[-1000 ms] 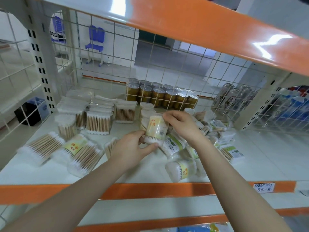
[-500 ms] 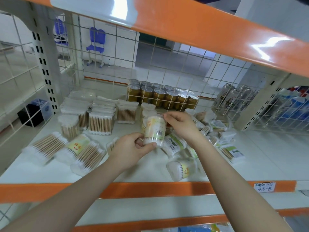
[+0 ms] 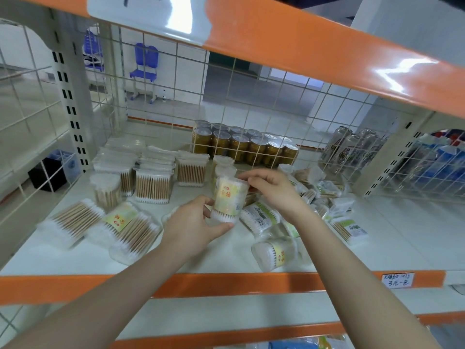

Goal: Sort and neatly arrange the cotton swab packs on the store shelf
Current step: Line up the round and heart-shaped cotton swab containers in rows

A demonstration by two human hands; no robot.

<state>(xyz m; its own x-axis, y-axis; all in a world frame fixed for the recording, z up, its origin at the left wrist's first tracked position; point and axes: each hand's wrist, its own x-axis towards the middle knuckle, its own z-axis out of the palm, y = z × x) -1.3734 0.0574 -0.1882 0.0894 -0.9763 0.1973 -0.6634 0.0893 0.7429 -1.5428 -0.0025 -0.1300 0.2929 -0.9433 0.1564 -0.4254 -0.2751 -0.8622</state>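
Two hands hold one round tub [image 3: 229,197] over the shelf [image 3: 392,230]: left hand [image 3: 193,224] grips its base, right hand [image 3: 270,188] pinches the lid. I'd keep it upright and stand it behind, by the tub row [image 3: 222,164], label forward.

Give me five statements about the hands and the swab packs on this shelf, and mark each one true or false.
1. Both hands hold one round swab tub. True.
2. The left hand grips the tub's top. False: it holds the bottom; the right hand holds the top.
3. The held tub is upright. True.
4. The gold cans stand in front of the wire grid. False: they are behind it.
5. A labelled tub lies on its side near the shelf's front edge. True.
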